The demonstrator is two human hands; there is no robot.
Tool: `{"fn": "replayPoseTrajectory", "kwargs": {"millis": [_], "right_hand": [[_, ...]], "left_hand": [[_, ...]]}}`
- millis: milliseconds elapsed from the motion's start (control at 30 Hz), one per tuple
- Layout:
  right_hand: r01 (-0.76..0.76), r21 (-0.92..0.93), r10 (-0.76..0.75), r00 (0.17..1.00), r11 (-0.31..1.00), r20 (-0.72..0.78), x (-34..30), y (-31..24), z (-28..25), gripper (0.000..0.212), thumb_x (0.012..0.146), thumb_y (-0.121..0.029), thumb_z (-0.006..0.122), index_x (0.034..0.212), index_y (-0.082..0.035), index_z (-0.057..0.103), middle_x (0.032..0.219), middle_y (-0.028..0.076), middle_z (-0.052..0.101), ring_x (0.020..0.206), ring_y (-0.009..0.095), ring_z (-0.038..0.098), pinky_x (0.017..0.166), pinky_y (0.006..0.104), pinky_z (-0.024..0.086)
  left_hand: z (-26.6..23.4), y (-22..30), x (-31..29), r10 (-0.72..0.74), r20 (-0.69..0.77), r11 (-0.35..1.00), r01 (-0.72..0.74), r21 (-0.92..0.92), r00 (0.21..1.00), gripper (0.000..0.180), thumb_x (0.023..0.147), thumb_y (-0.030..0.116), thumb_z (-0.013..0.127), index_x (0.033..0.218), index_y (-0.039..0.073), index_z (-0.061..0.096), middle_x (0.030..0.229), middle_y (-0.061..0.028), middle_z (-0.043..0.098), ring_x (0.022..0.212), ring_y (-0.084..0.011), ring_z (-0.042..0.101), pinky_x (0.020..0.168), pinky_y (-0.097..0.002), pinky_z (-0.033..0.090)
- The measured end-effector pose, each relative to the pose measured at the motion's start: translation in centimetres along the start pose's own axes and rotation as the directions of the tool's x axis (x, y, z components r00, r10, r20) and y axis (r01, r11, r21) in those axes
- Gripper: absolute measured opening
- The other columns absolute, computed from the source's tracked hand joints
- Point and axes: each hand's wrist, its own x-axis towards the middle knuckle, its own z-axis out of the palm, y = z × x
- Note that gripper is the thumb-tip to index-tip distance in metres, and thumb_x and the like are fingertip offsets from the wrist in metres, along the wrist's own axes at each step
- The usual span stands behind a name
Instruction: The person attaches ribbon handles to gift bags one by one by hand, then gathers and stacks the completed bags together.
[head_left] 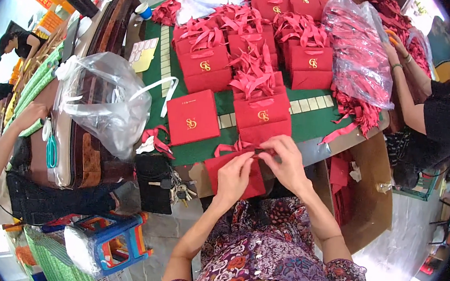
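A small red paper bag lies tilted at the table's front edge, close to my body. My left hand rests over it, its thumb and fingers pinched at the bag's upper edge. Just to the right, my right hand is closed in a pinch, its fingertips almost meeting the left ones. What sits between the right fingertips is too small to make out. A red ribbon curls out beside the bag's upper edge. Beyond my hands stand red gift bags with gold print and ribbon handles.
A flat red box lies on the green table mat. Clear plastic, keys and teal-handled scissors are at left. A ribbon-filled plastic bag lies beside a co-worker's arms. A cardboard box stands lower right.
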Motion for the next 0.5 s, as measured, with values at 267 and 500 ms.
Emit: {"fn": "replayPoseTrajectory", "kwargs": {"millis": [267,500], "right_hand": [[-0.468,0.256,0.389,0.869,0.846,0.305,-2.3,0.3,3.0,0.028,0.099,-0.026,0.063,0.109,0.000,0.070,0.099,0.015,0.071,0.091,0.025,0.069,0.081,0.0343,0.053],[-0.572,0.803,0.437,0.773,0.165,0.460,1.5,0.7,4.3,0.023,0.107,-0.022,0.050,0.112,-0.003,0.062,0.084,0.000,0.061,0.076,0.009,0.058,0.068,0.0249,0.048]], "left_hand": [[-1.1,-1.0,-1.0,0.160,-0.296,0.987,-0.153,0.048,0.942,0.016,0.094,0.009,0.067,0.104,-0.002,0.071,0.083,-0.0098,0.073,0.073,-0.0146,0.070,0.066,-0.0298,0.054],[-0.2,-1.3,-3.4,0.313,-0.073,0.923,-0.285,0.260,0.947,0.018,0.082,0.004,0.073,0.100,0.007,0.073,0.075,-0.0096,0.066,0.067,-0.0267,0.062,0.061,-0.0363,0.051]]}}
